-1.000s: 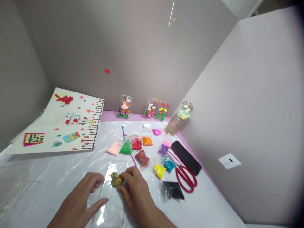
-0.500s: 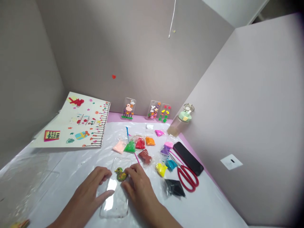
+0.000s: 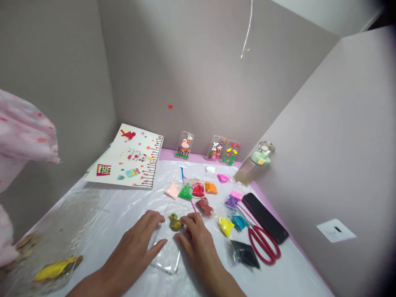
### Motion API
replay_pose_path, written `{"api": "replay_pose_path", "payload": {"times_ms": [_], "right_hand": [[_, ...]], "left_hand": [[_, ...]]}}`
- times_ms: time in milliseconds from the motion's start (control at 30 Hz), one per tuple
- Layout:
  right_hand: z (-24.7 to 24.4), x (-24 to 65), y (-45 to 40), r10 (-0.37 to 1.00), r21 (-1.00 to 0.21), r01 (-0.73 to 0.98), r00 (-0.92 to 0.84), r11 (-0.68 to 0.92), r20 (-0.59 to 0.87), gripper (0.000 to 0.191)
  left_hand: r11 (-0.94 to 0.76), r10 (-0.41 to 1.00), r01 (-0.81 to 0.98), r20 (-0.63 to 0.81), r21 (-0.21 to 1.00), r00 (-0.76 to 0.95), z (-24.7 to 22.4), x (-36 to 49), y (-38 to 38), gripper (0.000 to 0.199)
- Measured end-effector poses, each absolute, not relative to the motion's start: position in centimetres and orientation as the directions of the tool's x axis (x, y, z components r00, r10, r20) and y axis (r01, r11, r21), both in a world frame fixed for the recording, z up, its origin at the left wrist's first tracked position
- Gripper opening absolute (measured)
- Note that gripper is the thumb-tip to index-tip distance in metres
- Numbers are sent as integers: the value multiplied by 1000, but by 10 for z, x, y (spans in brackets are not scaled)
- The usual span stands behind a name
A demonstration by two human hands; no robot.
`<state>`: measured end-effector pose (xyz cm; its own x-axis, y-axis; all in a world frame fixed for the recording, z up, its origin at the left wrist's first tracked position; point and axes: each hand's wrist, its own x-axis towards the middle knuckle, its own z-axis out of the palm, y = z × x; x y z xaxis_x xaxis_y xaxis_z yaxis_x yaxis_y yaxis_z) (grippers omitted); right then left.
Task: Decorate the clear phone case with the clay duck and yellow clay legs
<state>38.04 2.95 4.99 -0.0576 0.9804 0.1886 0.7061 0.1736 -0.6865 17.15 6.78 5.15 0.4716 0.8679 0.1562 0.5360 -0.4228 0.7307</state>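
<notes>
Green-yellow duck on far half of clear case. L hand at case's left edge, thumb/fingers apart. R hand on its right, thumb/index apart by duck; contact unclear, can't tell. IMO: brace case w/ L, nudge duck w/ light fingertips, avoid squashing edges.

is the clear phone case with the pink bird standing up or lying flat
Standing up: the clear phone case rests on its lower edge and leans against the wall.
</notes>
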Motion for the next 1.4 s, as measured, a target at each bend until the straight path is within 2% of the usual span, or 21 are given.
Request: {"api": "replay_pose_path", "payload": {"times_ms": [167,300,400,500,667,767,867,1000,1100,1267,1400], "right_hand": [[44,378,31,970,-649,734,-55,200,237,42],[47,378,33,977,-630,755,-73,184,198,31],[51,380,32,981,-664,728,-69,173,180,23],[53,381,31,982,-678,714,-73,173,173,23],[57,382,30,985,-623,765,-90,165,151,34],[58,384,29,983,-599,785,-62,155,174,28],[63,387,30,985,-537,833,-49,131,164,13],[83,397,34,998,-374,927,39,-19,44,19],[106,412,46,997,-271,959,82,-79,-1,23],[126,435,88,994,-188,976,107,-113,-38,16],[118,439,123,985,-148,975,156,-167,-78,29]], "left_hand": [[-359,877,521,89,774,472,44,175,68,22],[-294,882,536,8,791,472,44,176,68,18],[-278,871,553,-37,786,491,49,177,68,12],[-275,864,556,-51,785,500,55,178,68,9],[-288,866,560,-39,777,499,54,177,69,5],[-312,872,582,-16,751,489,48,175,69,13],[-305,893,610,-3,731,450,37,171,70,29],[-275,917,618,9,736,398,23,166,72,48],[-281,926,591,53,756,373,20,166,71,51],[-290,922,567,67,771,381,24,170,69,49],[-298,922,550,87,780,376,25,172,69,48]]}}
